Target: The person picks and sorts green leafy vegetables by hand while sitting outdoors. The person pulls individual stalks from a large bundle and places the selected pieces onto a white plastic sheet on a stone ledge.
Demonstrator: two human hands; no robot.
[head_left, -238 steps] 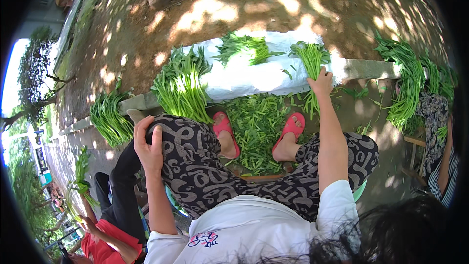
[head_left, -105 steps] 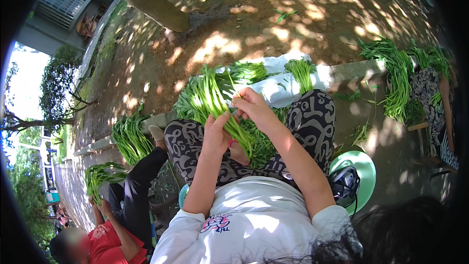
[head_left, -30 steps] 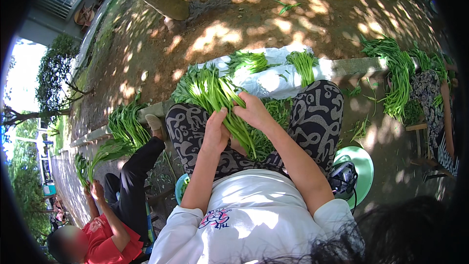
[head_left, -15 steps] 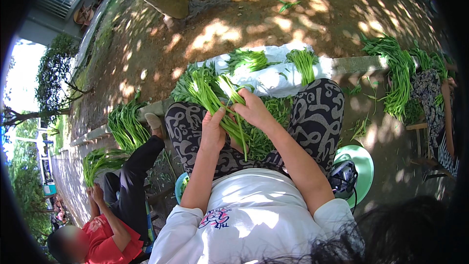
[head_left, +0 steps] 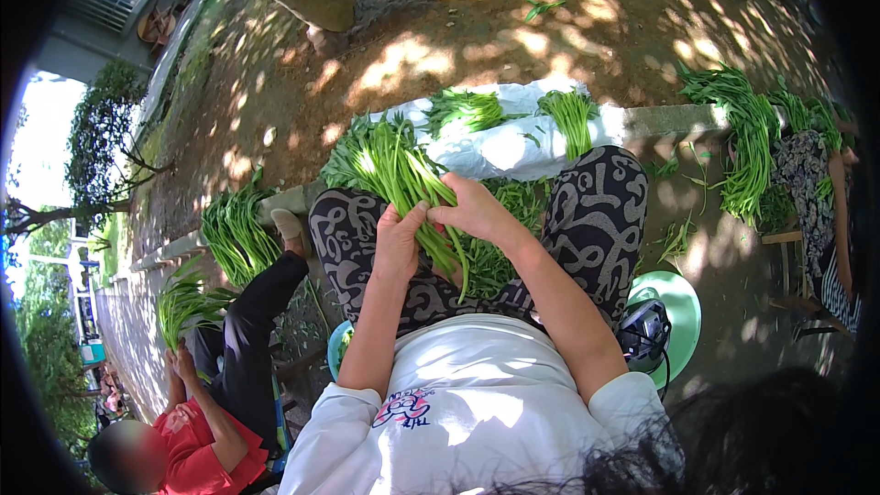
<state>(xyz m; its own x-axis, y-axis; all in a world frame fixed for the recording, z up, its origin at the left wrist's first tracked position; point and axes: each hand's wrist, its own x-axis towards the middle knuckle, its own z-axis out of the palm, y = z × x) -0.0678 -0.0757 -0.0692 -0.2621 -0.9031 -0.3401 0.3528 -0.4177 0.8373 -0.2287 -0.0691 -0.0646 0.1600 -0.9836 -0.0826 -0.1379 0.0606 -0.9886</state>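
Note:
Over my lap, a thick bunch of green leafy stalks [head_left: 394,165] is held in both of my hands. My left hand [head_left: 400,240] is wrapped round the lower stalks, its thumb lying across them. From the right side my right hand [head_left: 477,212] closes on the same stalks, its thumb close to the left thumb; its fingertips are partly hidden behind the bunch. The leafy ends point up and to the left, and the cut ends hang below my hands. Loose leafy greens [head_left: 518,252] are heaped between my patterned trouser legs.
A white sheet [head_left: 509,151] on the low kerb carries two bunches of greens [head_left: 570,124]. More greens [head_left: 747,142] lie at the right. A pale green basin [head_left: 683,321] with a dark object stands by my right hip. At left, a co-worker in red [head_left: 220,435] holds stalks.
My right hand has brought its few separate stalks down and left against the bunch, and the two hands are now closer together. The co-worker's stalks have shifted slightly.

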